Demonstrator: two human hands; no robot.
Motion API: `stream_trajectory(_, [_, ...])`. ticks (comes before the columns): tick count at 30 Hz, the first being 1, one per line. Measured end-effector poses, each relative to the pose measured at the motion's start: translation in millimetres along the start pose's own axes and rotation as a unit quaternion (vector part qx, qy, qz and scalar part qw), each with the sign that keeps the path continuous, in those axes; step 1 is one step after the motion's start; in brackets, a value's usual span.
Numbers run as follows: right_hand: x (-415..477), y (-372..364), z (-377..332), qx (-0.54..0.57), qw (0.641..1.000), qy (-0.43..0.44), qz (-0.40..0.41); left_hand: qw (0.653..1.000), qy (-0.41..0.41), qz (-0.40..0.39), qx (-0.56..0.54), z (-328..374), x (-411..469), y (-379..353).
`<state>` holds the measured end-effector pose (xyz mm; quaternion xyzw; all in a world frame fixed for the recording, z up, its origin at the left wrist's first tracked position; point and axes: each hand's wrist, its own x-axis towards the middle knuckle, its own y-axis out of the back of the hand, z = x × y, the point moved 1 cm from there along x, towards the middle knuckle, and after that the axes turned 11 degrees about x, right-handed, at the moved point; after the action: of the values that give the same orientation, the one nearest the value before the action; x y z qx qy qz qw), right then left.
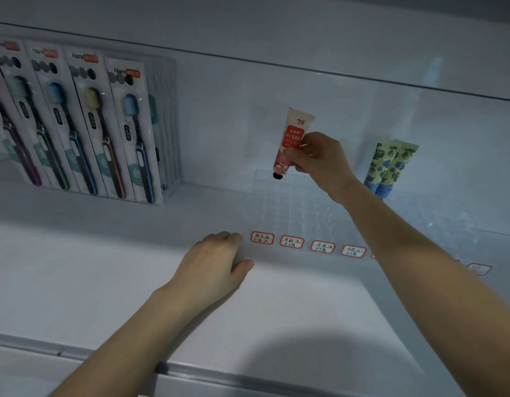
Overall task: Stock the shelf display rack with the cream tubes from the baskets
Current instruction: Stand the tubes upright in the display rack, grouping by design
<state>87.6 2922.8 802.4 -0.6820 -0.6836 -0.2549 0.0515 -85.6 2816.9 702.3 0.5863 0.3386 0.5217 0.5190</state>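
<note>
My right hand point(319, 161) pinches a cream tube point(291, 141) with a red label and pink flowers, cap down, above the back left corner of the clear plastic display rack point(305, 210). The tube hangs just over the rack's rear cells. Two green and blue flowered tubes point(391, 167) stand upright in the rack at the back right. My left hand point(216, 262) rests on the shelf beside the rack's front left corner, fingers loosely curled against it, holding nothing. The baskets are out of view.
Several packaged toothbrushes point(84, 124) stand in a row at the left of the white shelf point(90, 253). Red-bordered handwritten labels point(292, 242) run along the rack's front. The shelf's front edge point(190, 371) crosses the bottom.
</note>
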Motion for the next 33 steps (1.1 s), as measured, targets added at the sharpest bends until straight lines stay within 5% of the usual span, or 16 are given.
stream_trajectory(17, [-66.6,43.5,-9.4,-0.025,0.998,-0.034,0.039,0.998,-0.059,0.003,-0.009,33.7,-17.2,17.2])
stream_trajectory(33, [-129.1,221.1,24.5,-0.038,0.986,-0.080,0.143,0.989,-0.149,0.001,-0.016,193.3,-4.1,7.6])
